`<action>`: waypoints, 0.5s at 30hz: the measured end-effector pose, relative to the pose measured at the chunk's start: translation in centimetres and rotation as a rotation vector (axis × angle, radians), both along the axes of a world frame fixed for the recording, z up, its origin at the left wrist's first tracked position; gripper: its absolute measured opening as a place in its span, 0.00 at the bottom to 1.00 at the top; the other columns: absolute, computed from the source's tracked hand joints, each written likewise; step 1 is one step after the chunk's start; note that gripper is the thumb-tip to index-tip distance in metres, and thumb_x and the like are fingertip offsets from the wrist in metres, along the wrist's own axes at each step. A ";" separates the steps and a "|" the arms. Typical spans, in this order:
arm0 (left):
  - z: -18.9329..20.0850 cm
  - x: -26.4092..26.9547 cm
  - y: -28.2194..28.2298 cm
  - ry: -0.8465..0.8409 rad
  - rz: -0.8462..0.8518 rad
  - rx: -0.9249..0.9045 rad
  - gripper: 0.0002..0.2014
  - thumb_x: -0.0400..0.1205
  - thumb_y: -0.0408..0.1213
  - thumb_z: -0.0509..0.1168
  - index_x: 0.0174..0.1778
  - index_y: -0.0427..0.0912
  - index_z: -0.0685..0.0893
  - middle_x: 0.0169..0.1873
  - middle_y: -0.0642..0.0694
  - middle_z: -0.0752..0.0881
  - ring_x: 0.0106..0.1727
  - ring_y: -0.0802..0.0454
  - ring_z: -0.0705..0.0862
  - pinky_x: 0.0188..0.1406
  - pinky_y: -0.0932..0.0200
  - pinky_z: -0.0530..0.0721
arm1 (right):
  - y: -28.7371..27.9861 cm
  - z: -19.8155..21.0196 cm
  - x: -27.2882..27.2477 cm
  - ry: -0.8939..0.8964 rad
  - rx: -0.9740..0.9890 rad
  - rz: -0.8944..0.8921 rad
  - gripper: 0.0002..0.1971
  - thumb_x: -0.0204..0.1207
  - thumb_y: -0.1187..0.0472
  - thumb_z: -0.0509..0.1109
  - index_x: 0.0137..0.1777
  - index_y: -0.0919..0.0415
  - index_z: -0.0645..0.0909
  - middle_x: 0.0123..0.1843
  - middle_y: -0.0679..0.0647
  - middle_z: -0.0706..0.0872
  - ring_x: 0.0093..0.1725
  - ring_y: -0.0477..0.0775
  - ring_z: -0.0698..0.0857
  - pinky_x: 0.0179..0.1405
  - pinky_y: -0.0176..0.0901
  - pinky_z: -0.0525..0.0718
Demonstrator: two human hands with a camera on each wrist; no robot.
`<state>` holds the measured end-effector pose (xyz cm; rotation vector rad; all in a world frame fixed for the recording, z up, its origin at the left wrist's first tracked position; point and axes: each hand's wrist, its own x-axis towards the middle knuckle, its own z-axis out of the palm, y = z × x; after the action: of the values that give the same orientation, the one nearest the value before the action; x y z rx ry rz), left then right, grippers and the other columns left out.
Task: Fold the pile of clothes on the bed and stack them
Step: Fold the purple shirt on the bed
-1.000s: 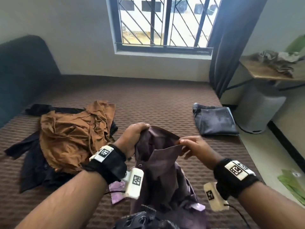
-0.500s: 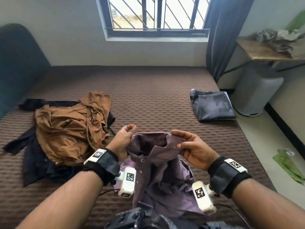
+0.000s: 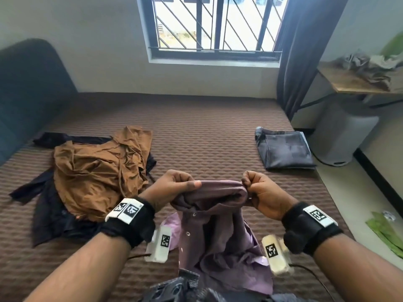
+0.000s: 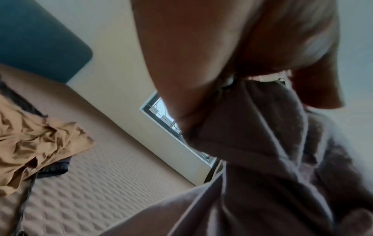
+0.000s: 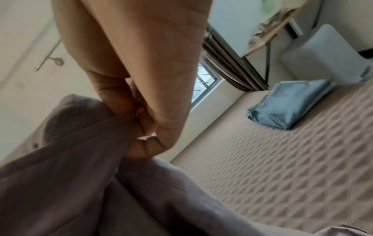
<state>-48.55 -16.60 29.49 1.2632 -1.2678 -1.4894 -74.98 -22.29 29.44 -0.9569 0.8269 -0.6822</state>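
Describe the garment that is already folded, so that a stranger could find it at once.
On the brown quilted bed, look toward the right edge near the dark curtain. The folded grey garment lies there alone; unlike the crumpled brown garment, it is a flat, neat rectangle.

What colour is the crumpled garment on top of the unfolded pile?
Rust brown garment, lying over dark clothes; clearest in the head view.

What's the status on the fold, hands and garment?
Left hand and right hand both grip purple shirt, top edge stretched between them. Brown garment unfolded; grey folded item apart. Nothing in the way.
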 end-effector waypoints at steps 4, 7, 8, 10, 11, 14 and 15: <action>-0.5 -1.4 -0.1 0.321 0.088 0.157 0.14 0.70 0.47 0.78 0.33 0.40 0.84 0.27 0.44 0.82 0.27 0.53 0.80 0.27 0.61 0.82 | 0.2 0.9 0.6 -0.040 0.100 0.136 0.11 0.68 0.72 0.67 0.45 0.56 0.79 0.36 0.54 0.81 0.29 0.49 0.80 0.27 0.42 0.81; -1.8 -1.5 0.0 0.379 0.146 0.220 0.03 0.78 0.34 0.71 0.45 0.39 0.88 0.37 0.40 0.88 0.33 0.51 0.85 0.35 0.59 0.86 | 0.7 0.6 0.7 -0.264 0.190 0.083 0.18 0.63 0.67 0.83 0.50 0.59 0.81 0.40 0.56 0.84 0.32 0.51 0.85 0.31 0.42 0.87; -2.5 -1.3 -0.1 0.245 0.156 0.148 0.06 0.76 0.35 0.73 0.47 0.41 0.87 0.38 0.40 0.88 0.33 0.52 0.84 0.33 0.59 0.85 | 1.0 0.5 0.8 -0.322 0.197 0.048 0.19 0.63 0.67 0.84 0.50 0.59 0.80 0.39 0.57 0.86 0.33 0.52 0.86 0.33 0.44 0.88; -3.5 -1.2 0.0 -0.105 0.151 -0.062 0.13 0.75 0.44 0.72 0.55 0.48 0.84 0.42 0.43 0.87 0.35 0.56 0.82 0.37 0.58 0.82 | 1.4 0.4 1.2 -0.365 0.183 -0.004 0.10 0.73 0.70 0.74 0.49 0.60 0.77 0.36 0.55 0.85 0.33 0.52 0.86 0.34 0.44 0.88; -3.9 -1.2 0.1 -0.249 0.162 -0.174 0.15 0.75 0.49 0.71 0.56 0.52 0.83 0.46 0.47 0.87 0.38 0.60 0.82 0.43 0.59 0.82 | 1.5 0.2 1.3 -0.365 0.178 -0.015 0.07 0.75 0.70 0.70 0.48 0.60 0.77 0.36 0.55 0.84 0.33 0.51 0.86 0.34 0.44 0.87; -3.6 -1.9 0.9 -0.363 0.189 -0.422 0.18 0.76 0.59 0.66 0.56 0.53 0.84 0.55 0.49 0.84 0.52 0.60 0.83 0.52 0.67 0.80 | 1.5 -0.7 1.5 -0.379 0.161 0.028 0.13 0.67 0.66 0.82 0.44 0.60 0.80 0.40 0.57 0.80 0.38 0.53 0.84 0.39 0.45 0.86; -3.5 -2.3 1.1 -0.384 0.169 -0.496 0.19 0.75 0.57 0.68 0.57 0.51 0.84 0.56 0.49 0.83 0.55 0.60 0.83 0.54 0.69 0.79 | 1.5 -0.9 1.5 -0.365 0.142 0.054 0.14 0.65 0.65 0.83 0.44 0.60 0.80 0.42 0.58 0.80 0.40 0.54 0.83 0.41 0.46 0.84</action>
<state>-50.88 -15.55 26.00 1.3053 -1.6075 -0.7612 -73.47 -20.75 28.54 -0.6971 0.5172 -0.7146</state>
